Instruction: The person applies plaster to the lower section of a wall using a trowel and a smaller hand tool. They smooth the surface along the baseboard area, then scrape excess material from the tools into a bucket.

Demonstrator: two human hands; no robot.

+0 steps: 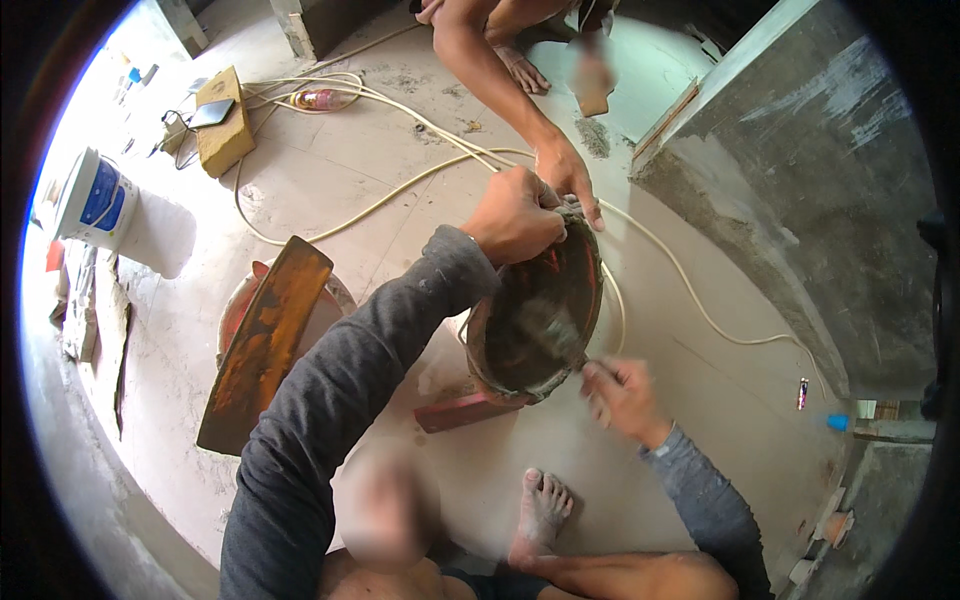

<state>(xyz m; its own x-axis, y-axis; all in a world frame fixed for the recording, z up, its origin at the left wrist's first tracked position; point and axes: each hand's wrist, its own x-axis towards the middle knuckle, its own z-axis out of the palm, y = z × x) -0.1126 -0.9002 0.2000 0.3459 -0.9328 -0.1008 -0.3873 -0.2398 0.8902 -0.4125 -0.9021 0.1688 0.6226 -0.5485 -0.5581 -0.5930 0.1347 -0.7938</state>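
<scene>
1. Bucket [582,270] at the centre of the view, round and crusted with grey mortar, tilted, with a dark, red-streaked interior in sight.
2. Left hand [515,215], extending from a dark grey sleeve [340,350], at the upper rim of the bucket: fingers curled tightly, clasping the edge.
3. Right hand [622,400], at the lower right of the bucket, blurred: thumb and fingers pinched together around the slim handle of a tool [555,325]. Greyish far end inside the bucket, too smeared to identify.
4. Co-worker's hand [568,172], reaching in from the top, just beside the left hand, fingers pointing down at the rim; impossible to tell whether gripping or merely touching.
5. Reddish block [462,411] on the pale floor [700,440], at the near side of the bucket; contact unclear.
6. To the left, long flat board [265,345], stained orange and dark brown, lying across a round tub [240,303].
7. Farther off, white pail [100,200] with a blue label; yellowish block [225,140] with a dark phone [212,112] on top; cream cable [410,182] looping over the floor, near a small bottle [322,99] on its side.
8. At the lower edge, bare foot [545,505], below the bucket; at far right, blue cup [837,422].
</scene>
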